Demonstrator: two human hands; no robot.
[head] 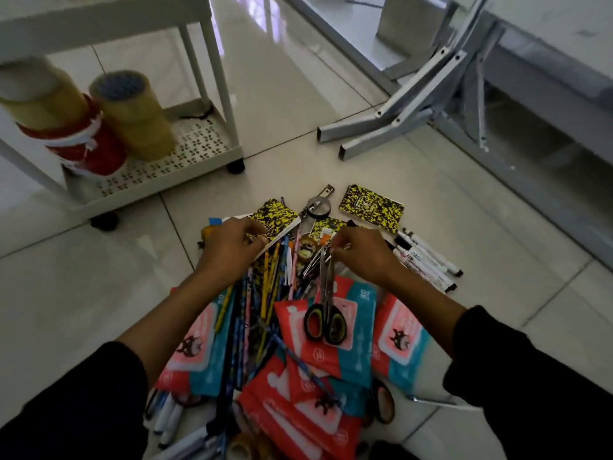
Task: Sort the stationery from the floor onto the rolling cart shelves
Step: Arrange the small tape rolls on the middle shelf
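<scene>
— Stationery pile (298, 327) on the tiled floor (431, 327) right in front of us: pencils, red and teal packets, markers, tape rolls. What do we log for our hands?

— Our left hand (229, 250) pinches the near edge of a yellow and black notebook (275, 219), thumb on top, fingers curled under. Our right hand (361, 252) pinches the blade tips of the scissors (326, 300), which hang tips up with the black and yellow handles over a red packet (318, 340).

— Second notebook?

— One (371, 207) lies flat beyond the pile, well apart from both hands. A third shows only as a sliver behind our right fingers. Markers (428, 260) lie just right of that hand.

— Cart?

— White cart (205, 151) at far left, near the pile. Its bottom shelf holds tape rolls (132, 117); the stack nearest us is cut off by the frame edge. We cannot read the upper shelf.

— Anything else unclear?

— Bottom of the pile is dark and blurred. Sleeves hide both its lower corners.
</scene>
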